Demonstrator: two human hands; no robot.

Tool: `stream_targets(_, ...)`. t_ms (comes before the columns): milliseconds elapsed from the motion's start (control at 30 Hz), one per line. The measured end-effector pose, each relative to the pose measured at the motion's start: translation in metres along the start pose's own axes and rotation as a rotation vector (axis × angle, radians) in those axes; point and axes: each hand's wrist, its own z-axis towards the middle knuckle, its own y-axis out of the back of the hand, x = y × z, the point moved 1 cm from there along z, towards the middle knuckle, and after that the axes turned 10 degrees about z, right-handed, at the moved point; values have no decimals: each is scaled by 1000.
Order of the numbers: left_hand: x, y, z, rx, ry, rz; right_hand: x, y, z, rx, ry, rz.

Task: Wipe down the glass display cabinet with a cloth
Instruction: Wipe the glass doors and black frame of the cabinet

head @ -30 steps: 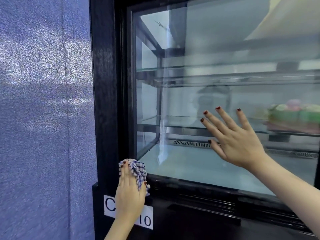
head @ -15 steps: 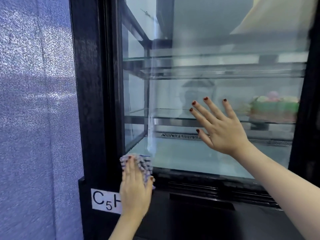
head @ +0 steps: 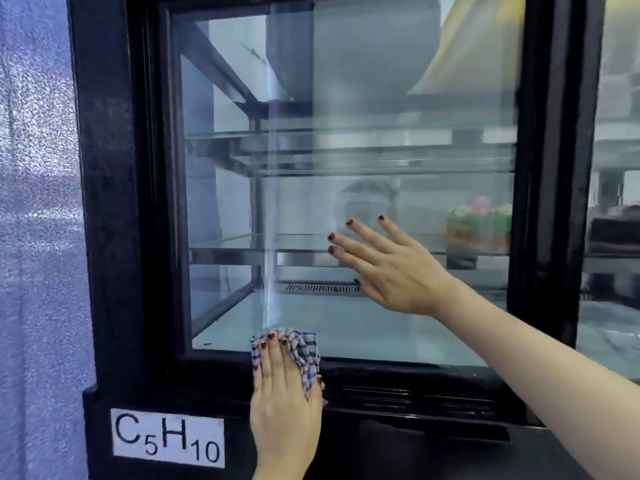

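Note:
A black-framed glass display cabinet [head: 107,202] fills the view, its glass pane [head: 381,98] hazy with streaks. My left hand [head: 285,403] presses a blue-and-white checked cloth [head: 306,348] flat against the pane's bottom edge and the black lower frame, left of centre. My right hand [head: 391,268] rests flat on the glass higher up, fingers spread, holding nothing. A clearer vertical streak runs up the glass above the cloth.
Inside are glass shelves [head: 346,133] and a green decorated cake [head: 479,225] at the right. A white label reading C5H10 [head: 168,438] sits on the lower left frame. A speckled blue wall [head: 34,237] stands to the left. A second pane [head: 616,202] lies at the right.
My left hand has slid the cloth rightward along the bottom edge, away from the left corner. The view has shifted so the whole label shows. My right hand stays on the glass.

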Motion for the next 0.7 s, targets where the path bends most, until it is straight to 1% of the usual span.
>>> stream_targets(33,0,-1,0,-38,2,-4,-12,2,-12,5,17,-11)
stream_targets(67,-2,-2,1,-74,15,-18,-26,6,-24,7,-5,-18)
stream_targets(133,-12,-5,0,-118,47,-37,-58,16,-50,-2,-123,-43)
stream_targets(167,-23,-7,0,-134,31,-32,-75,23,-61,-16,-191,-69)
stream_targets(267,-77,-13,-4,-170,-165,30,-114,43,-74,-58,-360,-77)
stream_targets(333,-119,-20,-5,-196,-260,98,-123,50,-74,-91,-414,-24)
stream_targets(400,-155,-21,-1,-221,-272,134,-124,48,-75,-112,-421,-13)
stream_targets(467,-176,-18,2,-219,-253,131,-124,46,-77,-120,-414,6)
stream_targets(567,-176,-20,-1,-191,-274,132,-127,47,-78,-119,-415,29)
stream_targets(700,-161,-24,-2,-201,-325,207,-128,43,-83,-154,-395,59)
